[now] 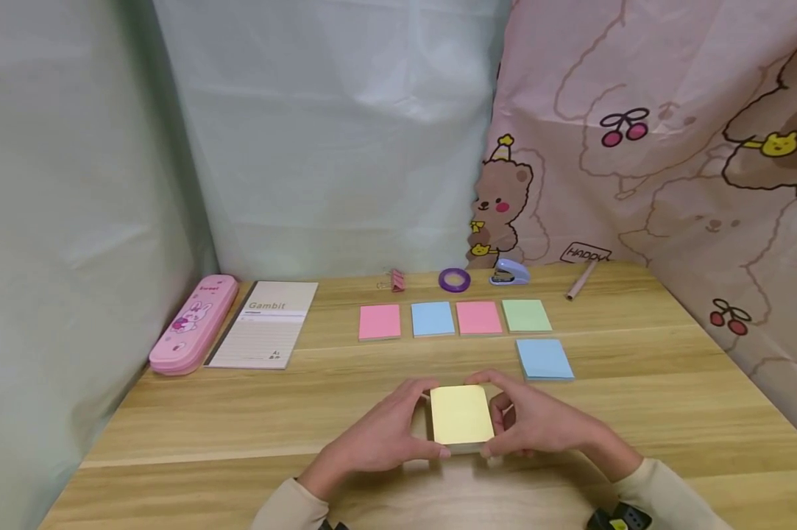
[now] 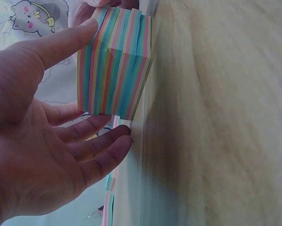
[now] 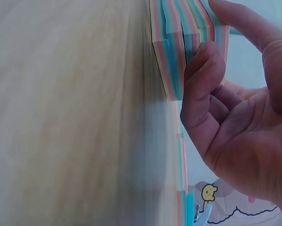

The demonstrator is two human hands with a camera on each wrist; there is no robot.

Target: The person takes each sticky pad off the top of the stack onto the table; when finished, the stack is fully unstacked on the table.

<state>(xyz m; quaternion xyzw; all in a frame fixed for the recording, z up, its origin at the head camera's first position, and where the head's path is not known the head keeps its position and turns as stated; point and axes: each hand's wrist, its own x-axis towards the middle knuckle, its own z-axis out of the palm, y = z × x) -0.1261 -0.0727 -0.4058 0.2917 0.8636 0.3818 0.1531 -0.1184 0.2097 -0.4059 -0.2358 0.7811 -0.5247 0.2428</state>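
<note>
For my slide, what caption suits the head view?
Both hands hold a yellow-topped sticky-note block on a wooden desk.

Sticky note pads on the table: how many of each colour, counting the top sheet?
Pink: 2
Blue: 2
Green: 1
Yellow: 1, a thick block striped at the sides, held between left hand and right hand
Total: 6
</note>
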